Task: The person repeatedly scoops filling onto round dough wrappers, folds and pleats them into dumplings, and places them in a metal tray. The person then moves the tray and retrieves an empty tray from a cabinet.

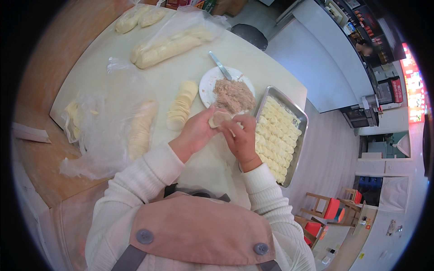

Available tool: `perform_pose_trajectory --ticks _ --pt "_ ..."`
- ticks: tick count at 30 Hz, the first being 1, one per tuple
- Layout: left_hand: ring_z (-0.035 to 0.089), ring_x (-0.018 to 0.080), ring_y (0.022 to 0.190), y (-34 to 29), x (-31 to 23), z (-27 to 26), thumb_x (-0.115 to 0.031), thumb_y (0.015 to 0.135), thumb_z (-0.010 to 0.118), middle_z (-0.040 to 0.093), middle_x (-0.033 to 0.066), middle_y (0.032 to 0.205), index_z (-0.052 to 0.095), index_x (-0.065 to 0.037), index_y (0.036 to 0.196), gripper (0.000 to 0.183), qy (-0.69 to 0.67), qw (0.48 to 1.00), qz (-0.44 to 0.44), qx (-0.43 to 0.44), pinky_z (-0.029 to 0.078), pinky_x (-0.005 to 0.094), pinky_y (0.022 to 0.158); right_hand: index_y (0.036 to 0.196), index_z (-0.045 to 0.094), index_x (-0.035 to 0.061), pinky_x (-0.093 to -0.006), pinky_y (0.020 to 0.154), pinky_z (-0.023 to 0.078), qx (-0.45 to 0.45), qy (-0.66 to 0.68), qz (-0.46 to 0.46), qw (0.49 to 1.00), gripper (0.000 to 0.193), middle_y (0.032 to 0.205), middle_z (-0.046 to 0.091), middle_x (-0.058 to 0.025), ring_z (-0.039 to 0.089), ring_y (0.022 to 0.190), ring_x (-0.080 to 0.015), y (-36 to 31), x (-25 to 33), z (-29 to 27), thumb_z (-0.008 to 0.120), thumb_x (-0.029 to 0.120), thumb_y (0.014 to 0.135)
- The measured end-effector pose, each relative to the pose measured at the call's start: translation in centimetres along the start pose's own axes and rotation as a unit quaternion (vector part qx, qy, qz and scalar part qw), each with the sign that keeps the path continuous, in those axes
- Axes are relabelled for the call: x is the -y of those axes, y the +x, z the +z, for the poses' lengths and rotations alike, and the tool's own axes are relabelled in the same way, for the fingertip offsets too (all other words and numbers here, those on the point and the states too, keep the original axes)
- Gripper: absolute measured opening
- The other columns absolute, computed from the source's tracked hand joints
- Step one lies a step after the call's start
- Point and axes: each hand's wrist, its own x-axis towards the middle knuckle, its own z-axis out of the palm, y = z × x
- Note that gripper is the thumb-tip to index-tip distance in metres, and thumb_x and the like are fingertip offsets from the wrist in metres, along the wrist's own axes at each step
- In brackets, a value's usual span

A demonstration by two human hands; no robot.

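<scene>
My left hand [195, 134] cups a round dumpling wrapper [219, 119] with pinkish filling on it. At the wrapper's right edge, my right hand [242, 141] has its fingers bent and pinching the dough. Just beyond both hands is a white plate [205, 86] heaped with minced filling [233, 95], and a flat metal spreader [219, 65] rests on its far side. Left of the plate lies an overlapping row of pale wrappers [182, 105]. A metal tray [304, 123] to the right holds rows of folded dumplings [278, 135].
A clear plastic bag [101, 135] partly covers another wrapper stack [142, 128] at the left. Farther back lie bagged wrapper rolls [174, 46]. The table's [289, 83] right edge runs beside the tray. Red-seated chairs [332, 209] stand on the floor at the right.
</scene>
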Motion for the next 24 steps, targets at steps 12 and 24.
perform_pose_trajectory --ticks 12,24 --pt "0.056 0.0201 0.112 -7.9 1.3 5.0 -0.013 0.099 0.049 0.057 0.0104 0.117 0.048 -0.001 0.124 0.027 0.319 0.908 0.256 0.091 0.045 0.0351 0.099 0.109 0.063 0.004 -0.0326 0.083 0.046 -0.097 0.18 0.152 0.967 0.023 0.099 0.062 -0.0102 0.059 0.092 -0.022 0.6 7.8 -4.1 0.064 0.001 0.086" --pt "0.035 0.0347 0.135 -10.1 -0.5 7.0 -0.022 0.096 0.053 0.06 0.0099 0.126 0.066 -0.002 0.107 0.026 0.567 0.684 0.42 0.188 0.029 0.0449 0.11 0.119 0.059 -0.0023 -0.0273 0.084 0.051 -0.083 0.473 0.252 0.84 0.026 0.117 0.062 -0.0116 0.06 0.102 -0.0161 -0.9 12.2 -7.2 0.057 0.002 0.094"
